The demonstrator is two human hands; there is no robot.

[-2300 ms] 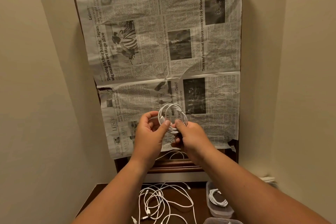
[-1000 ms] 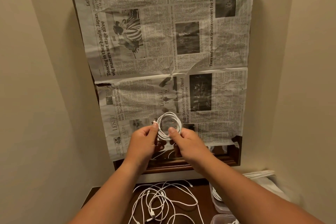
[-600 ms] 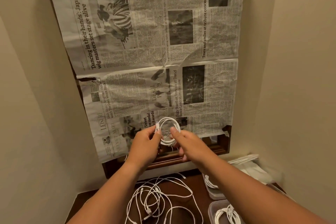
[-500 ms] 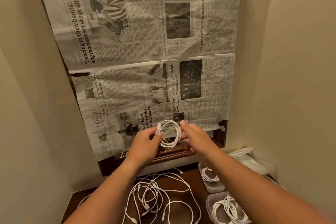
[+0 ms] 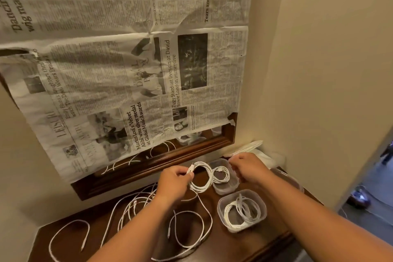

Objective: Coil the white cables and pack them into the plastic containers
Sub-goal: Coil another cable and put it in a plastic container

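Looking down, head view. Left hand (image 5: pixel 175 183) pinches a coiled white cable (image 5: pixel 203 181) between thumb and fingertips, at the plug end of the coil. The coil hangs above the back of the counter (image 5: pixel 234 247), its right side just over the left rim of the far container (image 5: pixel 226 189).

Right hand (image 5: pixel 248 169) sits at the right rim of that container with fingers curled downward; cannot tell whether they grip the rim or only hover.

The far container holds one small coil (image 5: pixel 221 175). The near container (image 5: pixel 221 204), just in front of it toward the right front edge, holds a larger coil (image 5: pixel 242 211).

Loose cables (image 5: pixel 136 203) sprawl uncoiled across the left and middle of the counter.

Newspaper (image 5: pixel 127 70) covers the wood-framed mirror (image 5: pixel 161 160) along the back edge.
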